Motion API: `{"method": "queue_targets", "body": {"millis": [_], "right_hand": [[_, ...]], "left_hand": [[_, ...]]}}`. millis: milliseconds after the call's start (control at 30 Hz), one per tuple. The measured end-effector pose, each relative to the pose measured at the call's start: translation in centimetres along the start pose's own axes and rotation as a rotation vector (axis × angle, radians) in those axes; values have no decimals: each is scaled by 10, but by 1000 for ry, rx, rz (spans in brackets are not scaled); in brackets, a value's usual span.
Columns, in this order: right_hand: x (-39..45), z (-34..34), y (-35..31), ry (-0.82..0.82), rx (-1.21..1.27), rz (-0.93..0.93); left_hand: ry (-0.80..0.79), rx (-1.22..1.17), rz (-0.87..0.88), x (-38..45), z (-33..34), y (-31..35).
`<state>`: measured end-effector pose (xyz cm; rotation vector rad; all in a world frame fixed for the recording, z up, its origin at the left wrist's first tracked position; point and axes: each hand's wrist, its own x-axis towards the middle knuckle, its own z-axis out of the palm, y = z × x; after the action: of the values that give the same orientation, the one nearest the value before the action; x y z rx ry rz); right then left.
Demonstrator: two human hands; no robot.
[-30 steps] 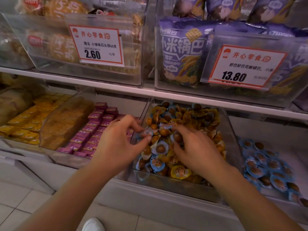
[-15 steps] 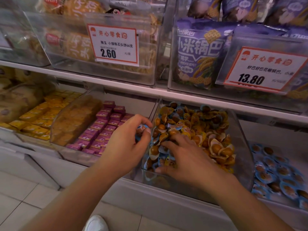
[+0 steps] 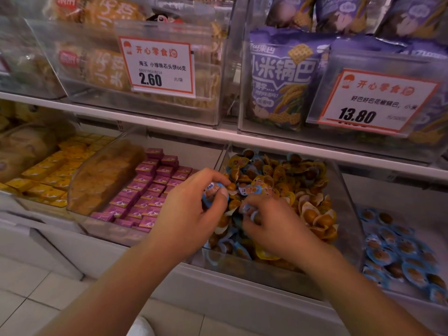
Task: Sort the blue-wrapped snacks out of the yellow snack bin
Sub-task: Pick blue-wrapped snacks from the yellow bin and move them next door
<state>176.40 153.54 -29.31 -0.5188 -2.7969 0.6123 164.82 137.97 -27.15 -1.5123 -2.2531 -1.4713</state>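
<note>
Blue-wrapped snacks point(image 3: 249, 190): small round sealed cups, scattered through the clear yellow snack bin point(image 3: 349, 214) among yellow-wrapped ones. Likely light, rigid-bodied, with thin slippery film rims; best pinched across the rim edge. Left hand point(image 3: 186, 214) clasps a blue piece point(image 3: 212, 192) at the bin's left wall; right hand point(image 3: 276, 229) closes fingertips on another in the pile.

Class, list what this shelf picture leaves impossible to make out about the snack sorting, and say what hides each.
- How many blue-wrapped snacks the left hand holds: head view, curled fingers cover them.
- What the right hand grips: blurred, fingers over it.
- Snacks deep in the yellow snack bin: buried under the pile.
- Blue snack bin at right: cut off by the edge.
</note>
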Motion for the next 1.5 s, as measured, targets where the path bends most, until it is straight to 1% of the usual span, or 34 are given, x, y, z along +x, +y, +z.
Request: {"method": "queue_targets", "body": {"millis": [100,200,233,300,400,433,500,567,633,667,733,833,933,967,1033,1100,1200,1267,1300,1333,1400,1467,1500], "right_hand": [[-1,-12,15,72,413,201],[-6,-21,22,220,812,394],[-8,-24,24,275,903,431],[-13,-28,27,364,1004,485],[-20,-38,26,424,1193,560],[-24,-40,25,414,1290,585],[-34,-47,20,339,1525,644],[-43,-52,13,198,1707,660],[-54,-59,16,94,1783,605],[-60,-63,16,66,1796,567],[-69,-69,20,75,1728,509],[-80,-74,32,204,1521,478],[-92,-89,52,333,1349,509],[-96,-97,62,383,1254,514],[-106,-113,85,460,1033,518],[-120,-127,110,447,861,551],[-142,-135,144,293,641,636],[-149,-131,157,272,557,681],[-150,-129,161,306,526,688],[-149,-128,163,375,505,688],[-144,-128,162,567,517,660],[-135,-129,149,735,578,588],[-129,-127,139,786,593,527]], "left_hand": [[-6,2,29,-1,8,4],[-36,3,58,-1,21,10],[-54,5,63,-1,26,12],[-90,-2,61,-2,39,14],[-110,-128,-46,-3,63,19],[-103,-176,-93,-3,69,22],[-56,-247,-136,-1,81,31],[19,-279,-114,0,87,40],[58,-276,-78,3,98,51],[54,-281,-69,5,104,56],[9,-300,-42,7,115,65],[-146,-206,83,9,126,77],[-328,-193,214,10,131,81],[-349,-179,243,11,131,80],[-335,-135,239,14,128,74],[-305,-75,226,20,123,67],[-319,-33,256,25,117,57],[-317,2,266,27,112,52],[-312,19,267,28,108,50],[-304,35,265,29,104,48],[-270,61,247,30,93,45],[-216,96,204,31,77,40],[-183,122,183,30,69,38]]}}
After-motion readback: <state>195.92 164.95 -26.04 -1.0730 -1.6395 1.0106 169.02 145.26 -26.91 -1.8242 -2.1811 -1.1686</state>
